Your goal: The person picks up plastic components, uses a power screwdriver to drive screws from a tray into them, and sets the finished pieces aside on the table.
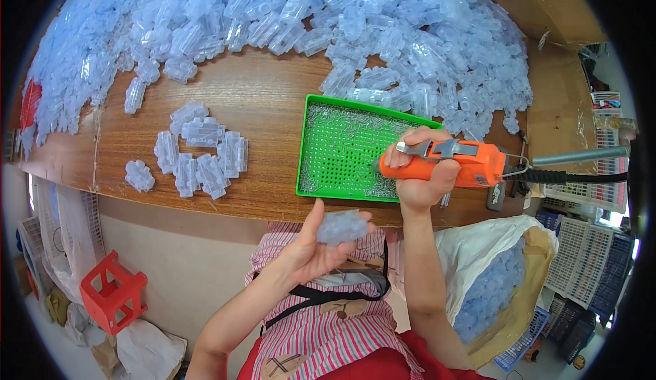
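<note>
A: Nearest us, the striped apron (362, 332), and just above it in view, the left hand (309, 249). What's it got?
B: A clear plastic piece (343, 227), held between thumb and fingers, just off the near edge of the brown table (273, 106)!
A: And the right hand (425, 168)?
B: Wrapped round an orange power driver (482, 165), its nose over the green tray (301, 147). Touching the silvery bits (324, 117) inside? Can't tell!
A: Over to the left?
B: A cluster of similar pieces (203, 134), and beyond, a huge bluish heap (287, 11) sprawls!
</note>
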`<action>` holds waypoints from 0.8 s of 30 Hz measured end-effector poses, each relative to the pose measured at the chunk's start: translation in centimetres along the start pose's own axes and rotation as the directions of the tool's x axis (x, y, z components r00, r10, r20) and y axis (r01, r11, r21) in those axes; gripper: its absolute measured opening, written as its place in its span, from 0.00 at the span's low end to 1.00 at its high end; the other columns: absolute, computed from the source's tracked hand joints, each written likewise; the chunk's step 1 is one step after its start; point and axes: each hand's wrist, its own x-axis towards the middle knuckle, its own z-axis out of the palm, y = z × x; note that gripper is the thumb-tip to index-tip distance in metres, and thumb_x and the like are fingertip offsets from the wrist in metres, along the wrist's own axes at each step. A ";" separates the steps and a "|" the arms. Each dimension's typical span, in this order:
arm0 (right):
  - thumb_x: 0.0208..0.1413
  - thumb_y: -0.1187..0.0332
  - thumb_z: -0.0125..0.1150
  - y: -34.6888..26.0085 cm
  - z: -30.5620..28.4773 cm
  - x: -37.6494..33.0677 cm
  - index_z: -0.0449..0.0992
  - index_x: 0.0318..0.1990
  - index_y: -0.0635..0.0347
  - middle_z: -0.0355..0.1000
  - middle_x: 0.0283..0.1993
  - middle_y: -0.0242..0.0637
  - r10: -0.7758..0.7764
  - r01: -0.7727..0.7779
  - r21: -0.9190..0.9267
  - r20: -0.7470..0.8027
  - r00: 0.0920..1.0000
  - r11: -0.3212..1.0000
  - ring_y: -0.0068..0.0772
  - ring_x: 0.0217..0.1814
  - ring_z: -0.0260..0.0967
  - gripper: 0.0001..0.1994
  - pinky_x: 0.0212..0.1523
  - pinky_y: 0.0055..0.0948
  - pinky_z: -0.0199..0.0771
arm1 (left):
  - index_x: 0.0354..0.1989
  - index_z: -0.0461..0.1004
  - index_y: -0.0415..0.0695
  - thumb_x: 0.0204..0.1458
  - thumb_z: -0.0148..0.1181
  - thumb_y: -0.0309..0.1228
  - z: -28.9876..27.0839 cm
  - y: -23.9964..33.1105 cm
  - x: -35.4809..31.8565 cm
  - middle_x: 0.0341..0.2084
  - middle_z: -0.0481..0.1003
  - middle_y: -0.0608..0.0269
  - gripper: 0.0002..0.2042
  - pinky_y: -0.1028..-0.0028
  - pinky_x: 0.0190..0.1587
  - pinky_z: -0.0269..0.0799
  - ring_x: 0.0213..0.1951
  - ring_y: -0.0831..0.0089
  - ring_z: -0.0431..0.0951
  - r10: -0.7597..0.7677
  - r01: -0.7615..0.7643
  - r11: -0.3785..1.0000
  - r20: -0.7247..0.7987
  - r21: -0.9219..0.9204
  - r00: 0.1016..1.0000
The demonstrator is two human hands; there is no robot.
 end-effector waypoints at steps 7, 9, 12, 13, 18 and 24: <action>0.51 0.33 0.46 0.1 -0.1 0.3 0.67 0.35 0.64 0.60 0.21 0.34 -0.014 0.014 0.011 0.002 1.000 1.000 0.24 0.21 0.59 0.34 0.22 0.26 0.65 | 0.62 0.54 0.38 0.42 0.50 0.62 0.2 -0.2 1.5 0.43 0.68 0.64 0.45 0.83 0.39 0.69 0.37 0.80 0.68 0.046 -0.048 0.998 0.056 0.042 0.997; 0.50 0.33 0.45 0.0 0.0 0.3 0.67 0.35 0.63 0.60 0.21 0.34 -0.005 0.005 -0.004 -0.008 1.000 1.000 0.25 0.21 0.59 0.34 0.22 0.26 0.65 | 0.62 0.53 0.38 0.43 0.52 0.60 0.3 0.0 1.5 0.44 0.68 0.64 0.44 0.83 0.38 0.69 0.37 0.80 0.68 0.045 -0.048 0.998 0.077 0.032 0.996; 0.50 0.33 0.46 0.1 -0.1 0.5 0.67 0.34 0.63 0.61 0.21 0.34 0.004 -0.004 0.012 -0.003 1.000 1.000 0.25 0.21 0.59 0.34 0.22 0.26 0.65 | 0.63 0.49 0.35 0.36 0.58 0.61 0.4 0.4 1.5 0.50 0.65 0.61 0.51 0.81 0.38 0.68 0.39 0.78 0.66 0.069 -0.064 0.967 -0.010 0.246 0.998; 0.49 0.33 0.47 0.1 -0.1 0.5 0.67 0.34 0.63 0.61 0.21 0.34 0.008 -0.008 0.044 0.011 1.000 0.999 0.25 0.21 0.60 0.34 0.22 0.26 0.66 | 0.62 0.50 0.34 0.37 0.58 0.61 0.4 0.4 1.6 0.49 0.65 0.60 0.50 0.80 0.37 0.68 0.39 0.78 0.66 0.086 -0.077 0.973 -0.035 0.218 0.996; 0.46 0.35 0.55 0.1 0.2 0.1 0.66 0.36 0.65 0.63 0.25 0.36 -0.002 -0.002 0.052 0.072 0.997 0.999 0.24 0.21 0.63 0.34 0.22 0.25 0.69 | 0.60 0.56 0.39 0.50 0.50 0.57 -0.3 0.2 1.9 0.47 0.67 0.60 0.37 0.81 0.37 0.69 0.36 0.78 0.67 0.115 -0.114 0.993 0.051 -0.004 0.992; 0.45 0.33 0.54 -0.4 -0.4 0.1 0.68 0.35 0.67 0.64 0.25 0.37 -0.053 0.046 0.077 0.102 0.993 0.996 0.26 0.22 0.64 0.36 0.22 0.25 0.68 | 0.59 0.55 0.39 0.50 0.48 0.57 -0.2 1.0 2.6 0.50 0.66 0.54 0.37 0.81 0.39 0.71 0.36 0.76 0.69 0.046 -0.041 0.996 0.057 -0.084 0.997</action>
